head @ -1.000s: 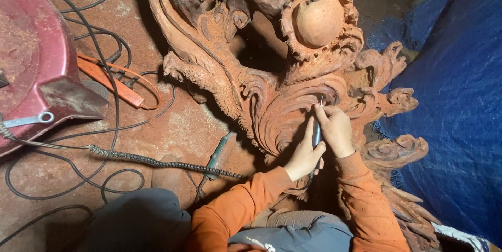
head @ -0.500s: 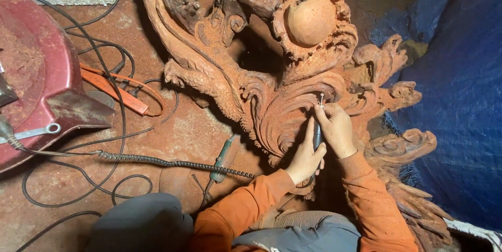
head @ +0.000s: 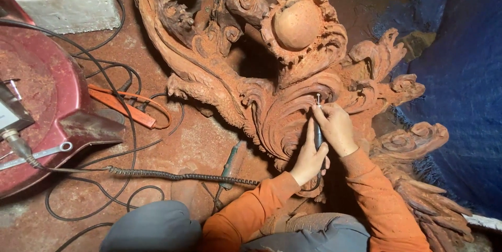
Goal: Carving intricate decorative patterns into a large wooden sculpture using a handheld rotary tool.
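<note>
A large reddish-brown carved wooden piece (head: 293, 64) with scrolls and a round ball lies on the dusty floor. Both my hands grip a slim dark rotary carving tool (head: 317, 129). Its metal bit touches a curved scroll near the carving's middle. My right hand (head: 337, 126) wraps the upper part of the tool, near the bit. My left hand (head: 309, 158) holds the lower end. Orange sleeves cover both my arms.
A dark red machine housing (head: 36, 105) sits at the left with a coiled flexible shaft (head: 172, 175) running from it. Black cables, an orange-handled tool (head: 123, 106) and a green-handled tool (head: 229, 165) lie on the floor. A blue tarp (head: 460, 90) hangs at the right. A white block (head: 68, 6) stands top left.
The view has shifted slightly, so the carving sits a little lower and to the right. My hands keep the same grip on the tool at the same scroll.
</note>
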